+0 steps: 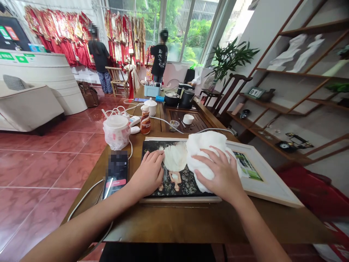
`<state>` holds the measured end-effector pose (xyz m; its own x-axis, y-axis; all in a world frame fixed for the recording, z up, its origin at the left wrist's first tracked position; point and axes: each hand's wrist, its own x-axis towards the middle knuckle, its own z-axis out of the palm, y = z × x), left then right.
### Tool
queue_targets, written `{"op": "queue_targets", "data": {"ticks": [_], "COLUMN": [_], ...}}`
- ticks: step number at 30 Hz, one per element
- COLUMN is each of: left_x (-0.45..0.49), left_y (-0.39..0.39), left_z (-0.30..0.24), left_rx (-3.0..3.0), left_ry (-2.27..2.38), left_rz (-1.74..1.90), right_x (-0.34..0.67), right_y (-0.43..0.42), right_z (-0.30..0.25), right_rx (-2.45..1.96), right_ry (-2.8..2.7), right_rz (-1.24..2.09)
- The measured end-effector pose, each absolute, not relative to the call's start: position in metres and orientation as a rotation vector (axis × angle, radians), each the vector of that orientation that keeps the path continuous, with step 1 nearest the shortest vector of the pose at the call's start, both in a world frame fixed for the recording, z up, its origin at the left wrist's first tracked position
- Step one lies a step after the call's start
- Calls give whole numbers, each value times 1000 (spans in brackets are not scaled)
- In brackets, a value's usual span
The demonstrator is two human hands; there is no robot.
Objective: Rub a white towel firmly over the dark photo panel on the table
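My left hand point(148, 171) lay flat on a dark framed photo point(177, 185), fingers close together and slightly curved, holding nothing. My right hand point(218, 176) pressed one bunched white cloth point(204, 156) against the photo's right half, fingers spread wide on top, the cloth under the palm and not gripped. So: two hands, one cloth, both hands on the photo. Under the right fingertips' outer side, a second picture in a wide white frame point(268, 174) stuck out from beneath the dark frame; I could not tell exactly how the two were stacked. Both frames lay flat on a wooden table point(163, 220).

Left of the left fingers, just beside them, lay one phone point(117, 174), with a white cable point(84, 196) running off the table edge. Beyond the fingertips stood one plastic-bagged container point(117, 131), one brown bottle point(145, 122), one white lidded jar point(151, 106) and one power strip point(135, 121). Further past the right fingers sat one tea tray point(185, 122) with one white cup point(188, 119), and two dark pots point(180, 98) behind it, plus one blue box point(152, 90).

Well beyond the fingers, two other people point(128, 54) stood with their backs to me near racks of red garments point(65, 40). Right of the right fingers, wooden shelves point(289, 91) held two white figurines point(298, 52).
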<state>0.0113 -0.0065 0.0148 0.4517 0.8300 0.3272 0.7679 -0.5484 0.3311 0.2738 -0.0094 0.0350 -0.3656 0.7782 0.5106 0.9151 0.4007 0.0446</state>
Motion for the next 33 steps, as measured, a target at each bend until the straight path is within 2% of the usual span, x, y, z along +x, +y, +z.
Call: {"op": "queue_targets", "data": {"ticks": [18,33], "left_x": [16,12], "left_y": [-7,-6], "left_z": [17,13], "left_rx": [2550,2544], "left_ry": [1423,1424], "left_rz": [707,719], "right_x": [199,297], "right_y": [-20,-7], "right_z": [47,37], "right_rx": [-1259,-1508], "right_ry": [-2424,-2262], "right_rz": [-174,-529]}}
